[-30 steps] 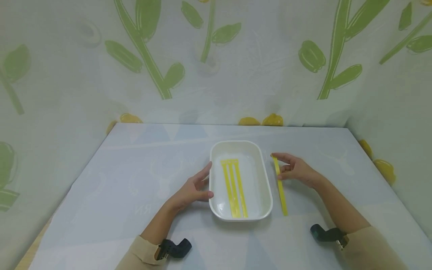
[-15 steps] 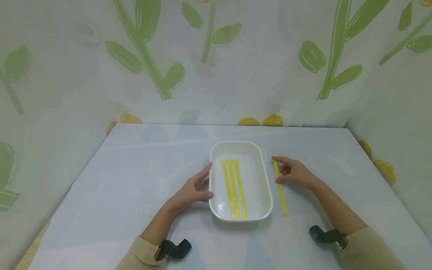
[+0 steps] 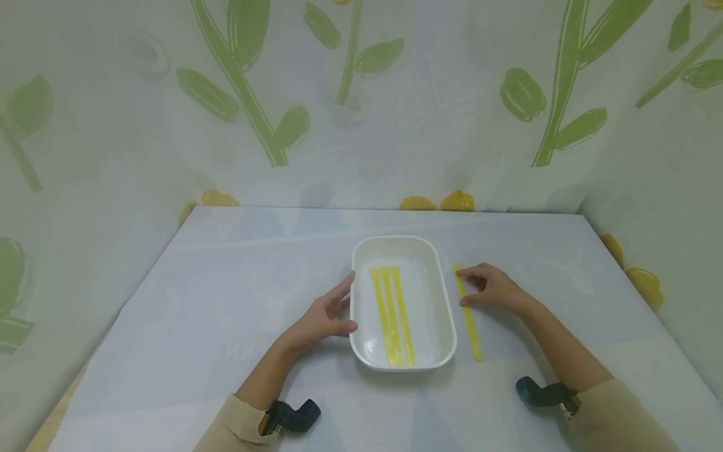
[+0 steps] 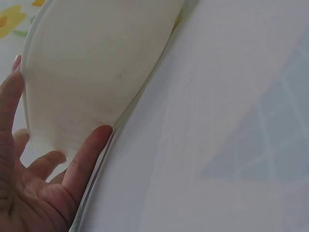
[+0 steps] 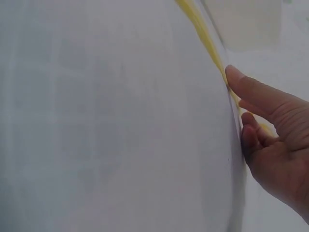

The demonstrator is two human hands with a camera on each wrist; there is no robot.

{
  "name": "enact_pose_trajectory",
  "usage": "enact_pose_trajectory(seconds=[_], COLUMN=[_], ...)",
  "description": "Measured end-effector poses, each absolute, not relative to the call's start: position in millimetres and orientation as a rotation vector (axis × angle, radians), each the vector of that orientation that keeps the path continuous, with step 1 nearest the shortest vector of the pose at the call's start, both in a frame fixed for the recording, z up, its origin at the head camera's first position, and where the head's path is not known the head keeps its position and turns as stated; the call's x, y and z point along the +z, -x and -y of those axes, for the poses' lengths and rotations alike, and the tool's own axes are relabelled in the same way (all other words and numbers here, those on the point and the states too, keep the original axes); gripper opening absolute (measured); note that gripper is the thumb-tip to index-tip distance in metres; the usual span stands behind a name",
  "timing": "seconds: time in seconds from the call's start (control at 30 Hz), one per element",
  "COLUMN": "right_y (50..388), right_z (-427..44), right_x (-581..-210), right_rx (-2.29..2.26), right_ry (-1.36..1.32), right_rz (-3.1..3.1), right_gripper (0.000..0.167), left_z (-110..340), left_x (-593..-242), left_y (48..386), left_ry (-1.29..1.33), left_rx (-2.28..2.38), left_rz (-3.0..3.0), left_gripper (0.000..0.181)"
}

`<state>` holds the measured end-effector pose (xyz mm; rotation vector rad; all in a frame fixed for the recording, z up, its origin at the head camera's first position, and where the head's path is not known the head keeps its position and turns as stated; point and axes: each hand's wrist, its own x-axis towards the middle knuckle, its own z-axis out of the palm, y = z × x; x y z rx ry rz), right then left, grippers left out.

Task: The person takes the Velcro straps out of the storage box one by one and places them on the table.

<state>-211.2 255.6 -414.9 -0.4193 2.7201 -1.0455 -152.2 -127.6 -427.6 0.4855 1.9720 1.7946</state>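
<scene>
A white rectangular tray point(image 3: 436, 301) sits on the table in the head view, with several thin yellow strips point(image 3: 395, 314) side by side on its floor, crosswise heads toward the far end. My left hand point(image 3: 317, 320) is spread against the tray's left side. Its thumb and fingertips touch the tray wall point(image 4: 96, 72) in the left wrist view. Right of the tray, another narrow yellow strip point(image 3: 470, 329) with a short crosswise head lies on the table. My right hand point(image 3: 497, 290) touches this strip with index finger and thumb apart along its length; the other fingers are partly hidden.
A pale patterned cloth covers the table point(image 3: 226, 276). Behind it and at both sides hangs a curtain point(image 3: 418, 125) printed with green leaves and yellow flowers. Black wrist mounts point(image 3: 296, 416) sit at both cuffs.
My right hand moves slightly nearer along the strip, and its fingertips leave the far end bare. The strip's far end shifts slightly left and toward me. Left hand and tray stay still.
</scene>
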Motion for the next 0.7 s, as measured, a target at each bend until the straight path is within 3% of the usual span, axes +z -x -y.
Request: enact_pose_trajectory(seconds=[0.23,0.7], right_y=[211,219], right_z=[-253,-225], right_x=[-410,-373], right_rx=[-1.021,-1.384], right_ry=[0.450,0.581], right_rz=[-2.711,-2.538], right_gripper=[0.068,0.066], left_z=[127,127], left_x=[-427,-429], left_y=[151,152], left_ry=[-0.472,-0.519], left_rx=[1.795,1.806], left_rz=[-1.980,-1.975], left_gripper=[0.098,0.099])
